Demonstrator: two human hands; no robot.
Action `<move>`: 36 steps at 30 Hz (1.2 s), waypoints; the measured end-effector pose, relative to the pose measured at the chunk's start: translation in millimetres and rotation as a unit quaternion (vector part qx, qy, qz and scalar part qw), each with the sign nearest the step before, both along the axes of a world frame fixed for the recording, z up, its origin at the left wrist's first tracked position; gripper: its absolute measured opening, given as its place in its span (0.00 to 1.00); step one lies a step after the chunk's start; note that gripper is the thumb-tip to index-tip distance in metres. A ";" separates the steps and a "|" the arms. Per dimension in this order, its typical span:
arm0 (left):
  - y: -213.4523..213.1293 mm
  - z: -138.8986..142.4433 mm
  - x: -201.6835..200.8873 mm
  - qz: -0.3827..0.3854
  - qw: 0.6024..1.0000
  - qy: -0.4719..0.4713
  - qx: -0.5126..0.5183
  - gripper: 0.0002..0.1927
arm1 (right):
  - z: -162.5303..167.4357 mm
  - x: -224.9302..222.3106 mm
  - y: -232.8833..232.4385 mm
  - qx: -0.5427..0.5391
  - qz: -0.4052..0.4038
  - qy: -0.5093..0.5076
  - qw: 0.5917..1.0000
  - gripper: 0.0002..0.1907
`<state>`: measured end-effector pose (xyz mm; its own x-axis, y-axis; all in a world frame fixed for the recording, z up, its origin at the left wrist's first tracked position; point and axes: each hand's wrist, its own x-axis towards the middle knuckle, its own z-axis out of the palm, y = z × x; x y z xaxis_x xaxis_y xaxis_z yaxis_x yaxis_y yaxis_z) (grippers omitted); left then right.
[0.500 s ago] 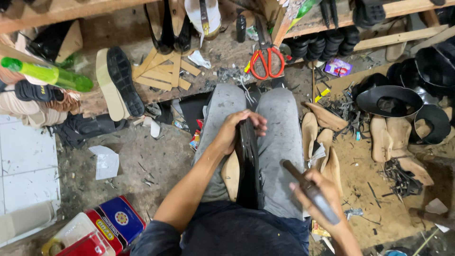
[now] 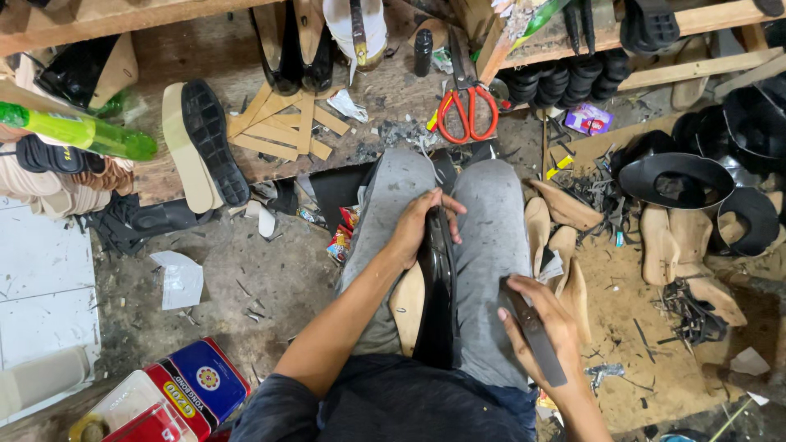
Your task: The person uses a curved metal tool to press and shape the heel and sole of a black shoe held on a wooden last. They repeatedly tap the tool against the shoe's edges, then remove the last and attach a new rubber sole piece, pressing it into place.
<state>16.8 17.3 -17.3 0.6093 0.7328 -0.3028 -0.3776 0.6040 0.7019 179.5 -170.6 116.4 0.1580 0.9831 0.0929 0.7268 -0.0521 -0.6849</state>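
Observation:
A black shoe upper on a tan wooden last (image 2: pixel 434 295) lies lengthwise between my grey-trousered thighs. My left hand (image 2: pixel 422 225) grips its far end, fingers curled over the glossy black leather. My right hand (image 2: pixel 540 327) rests on my right thigh and is closed around a dark flat tool (image 2: pixel 532 331) that points toward the shoe.
Red-handled scissors (image 2: pixel 467 110) lie on the wooden board ahead. A loose sole (image 2: pixel 201 147) and wooden strips sit to the left, several tan lasts (image 2: pixel 565 221) and black uppers (image 2: pixel 675 180) to the right. A green bottle (image 2: pixel 78 131) lies far left, tins (image 2: pixel 196 385) lower left.
My right hand with the tool has shifted slightly. My left hand keeps its hold on the shoe.

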 end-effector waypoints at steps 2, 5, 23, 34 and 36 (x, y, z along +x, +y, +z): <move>-3.9 1.2 -2.1 0.000 1.000 0.007 -0.001 0.28 | -5.1 -2.8 -2.3 0.002 -0.019 0.004 1.000 0.20; -4.0 5.5 -9.9 0.006 1.000 0.013 0.012 0.28 | -10.2 -6.1 -2.7 -0.004 -0.042 0.024 0.999 0.18; 64.4 -67.0 38.7 -0.011 0.997 0.068 -0.021 0.29 | -76.7 43.1 102.8 -0.133 -0.086 0.599 0.785 0.17; 160.2 -95.5 3.0 -0.009 0.995 0.089 -0.035 0.31 | -88.5 -11.6 217.5 -0.195 -0.051 0.497 0.844 0.16; 184.8 -110.1 -4.4 -0.012 0.995 0.101 -0.019 0.31 | -94.9 -10.1 249.9 -0.226 -0.008 0.417 0.880 0.15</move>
